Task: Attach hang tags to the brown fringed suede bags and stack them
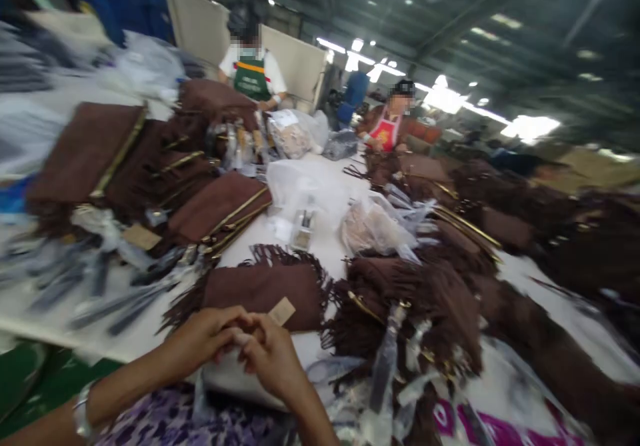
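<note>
My left hand (216, 334) and my right hand (273, 353) meet at the fingertips near the table's front edge. The fingers of both are bent and pinched together; what lies between them, if anything, is too small and blurred to name. Just beyond them is a brown fringed bag (265, 289), lying flat with a tan paper tag (281, 311) at its front edge. Under my hands a pale object (243, 381) is partly covered. To the right of my right hand, another fringed brown bag (415, 299) has plastic-wrapped straps (385, 359) hanging from it.
Brown bags with gold zippers (220, 209) are piled at left, and a dark heap of bags (565, 233) spreads right. Clear plastic bags (375, 226) lie mid-table. Across the table are a person in a green apron (251, 76) and a person in a red apron (385, 133).
</note>
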